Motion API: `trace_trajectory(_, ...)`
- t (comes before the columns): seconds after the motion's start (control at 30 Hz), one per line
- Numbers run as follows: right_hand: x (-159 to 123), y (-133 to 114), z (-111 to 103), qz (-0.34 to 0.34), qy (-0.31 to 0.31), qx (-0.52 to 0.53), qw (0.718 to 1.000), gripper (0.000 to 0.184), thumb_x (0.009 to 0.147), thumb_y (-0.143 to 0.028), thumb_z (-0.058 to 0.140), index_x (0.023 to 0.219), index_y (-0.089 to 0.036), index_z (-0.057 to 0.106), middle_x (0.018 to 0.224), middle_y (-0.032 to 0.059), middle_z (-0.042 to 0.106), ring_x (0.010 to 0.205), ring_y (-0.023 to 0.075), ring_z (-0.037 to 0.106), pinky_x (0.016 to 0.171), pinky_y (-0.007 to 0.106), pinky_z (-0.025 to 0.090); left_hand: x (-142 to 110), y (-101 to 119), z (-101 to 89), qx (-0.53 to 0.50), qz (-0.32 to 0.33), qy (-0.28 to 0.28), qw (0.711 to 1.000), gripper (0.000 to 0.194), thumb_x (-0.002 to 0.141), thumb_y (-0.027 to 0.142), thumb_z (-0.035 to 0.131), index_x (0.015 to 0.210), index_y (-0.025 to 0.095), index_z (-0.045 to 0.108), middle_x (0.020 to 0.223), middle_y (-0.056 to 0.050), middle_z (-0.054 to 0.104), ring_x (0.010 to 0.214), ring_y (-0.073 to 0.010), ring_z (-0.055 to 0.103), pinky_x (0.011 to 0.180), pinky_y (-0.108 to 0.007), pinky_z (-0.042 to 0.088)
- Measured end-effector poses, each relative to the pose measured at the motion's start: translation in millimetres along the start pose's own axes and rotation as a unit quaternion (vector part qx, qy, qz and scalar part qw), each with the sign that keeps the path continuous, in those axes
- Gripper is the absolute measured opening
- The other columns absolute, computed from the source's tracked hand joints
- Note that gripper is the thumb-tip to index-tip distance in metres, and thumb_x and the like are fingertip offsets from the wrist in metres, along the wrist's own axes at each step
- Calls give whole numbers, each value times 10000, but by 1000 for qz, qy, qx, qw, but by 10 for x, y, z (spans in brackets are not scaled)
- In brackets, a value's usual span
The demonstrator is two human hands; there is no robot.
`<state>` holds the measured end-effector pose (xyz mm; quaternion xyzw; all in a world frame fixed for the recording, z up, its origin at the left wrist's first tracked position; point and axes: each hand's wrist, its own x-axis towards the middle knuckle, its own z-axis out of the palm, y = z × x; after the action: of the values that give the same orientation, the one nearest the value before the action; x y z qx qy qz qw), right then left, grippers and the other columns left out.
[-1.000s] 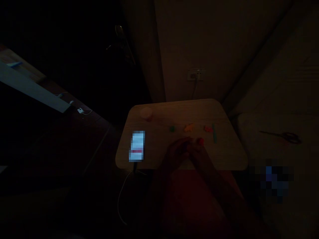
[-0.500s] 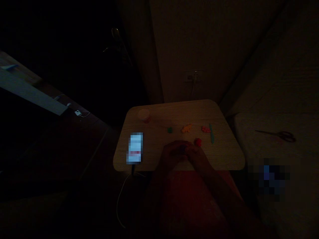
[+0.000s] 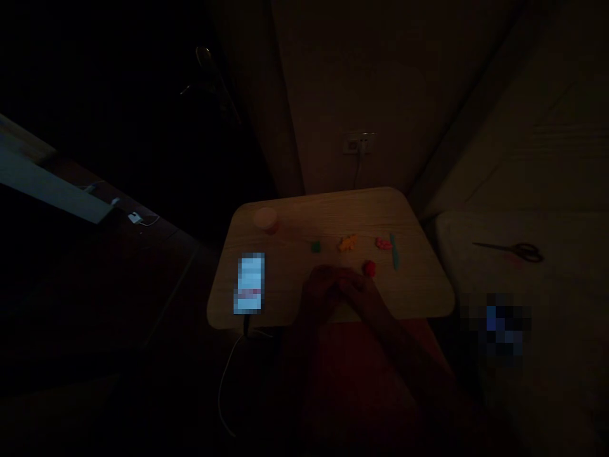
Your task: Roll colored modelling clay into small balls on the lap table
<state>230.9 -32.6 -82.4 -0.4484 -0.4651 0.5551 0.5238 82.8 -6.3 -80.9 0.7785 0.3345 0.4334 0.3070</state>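
Over the near edge of the small wooden table (image 3: 285, 304), my left hand (image 3: 322, 289) and my right hand (image 3: 359, 290) meet with fingers closed together. Whatever lies between them is hidden by the fingers and the dim light. Just beyond my right hand sits a red lump (image 3: 369, 268), looking like modelling clay. Farther back are a green cube-like piece (image 3: 316, 246), an orange animal-shaped piece (image 3: 347, 243) and a pinkish-red moulded piece (image 3: 383, 244). A teal flat stick or plastic knife (image 3: 394, 251) lies beside the last one.
A lit phone (image 3: 250, 282), blurred out, lies at the table's left with a cable (image 3: 221, 381) hanging down. Behind it stands a round tub (image 3: 266, 220). Scissors (image 3: 518, 251) rest on a pale surface at right. A wall socket (image 3: 360, 143) holds a plug.
My hands have closed more tightly together, covering a small dark item glimpsed between them earlier. The red lump shows more fully. The whole view has shifted, moving the table leftward in the picture.
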Motion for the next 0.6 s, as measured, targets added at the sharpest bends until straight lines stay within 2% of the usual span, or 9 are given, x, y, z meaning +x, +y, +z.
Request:
trace_trajectory(0.17,8,40,26,40,24,40,998,458,771,-654,777,782,-196,775,787,44,727,724,193,626,696,315,531,-19,64,-13,-3,-28,-12,1000,378,1008,343,557,1348,242,689,1330,-111,729,1224,-262,668,1104,-452,476)
trace_trajectory(0.3,6,111,16,45,28,75,996,432,763,-625,801,775,-194,780,777,49,726,723,200,629,698,324,528,-28,117,-29,-114,-76,-4,991,523,953,359,657,1452,213,593,1421,-141,665,1293,-281,637,1124,-428,486)
trace_trajectory(0.4,-5,127,1,35,18,93,995,413,752,-603,826,767,-192,789,777,48,724,733,199,626,692,315,514,-2,117,-47,-202,-102,-21,974,544,888,407,745,1382,200,650,1378,-142,688,1264,-295,657,1094,-416,516)
trace_trajectory(0.5,-15,132,-14,43,30,101,993,455,744,-626,826,723,-175,772,698,37,692,636,166,572,620,290,470,26,120,-63,-246,-115,-42,962,504,835,455,797,1264,200,731,1305,-128,724,1219,-304,677,1071,-411,527)
trace_trajectory(0.6,-8,143,-23,59,28,120,991,491,727,-656,825,735,-169,769,680,39,688,599,161,566,592,286,467,32,143,-72,-281,-156,-46,946,508,817,492,809,1232,206,752,1275,-120,738,1185,-305,689,1026,-394,548)
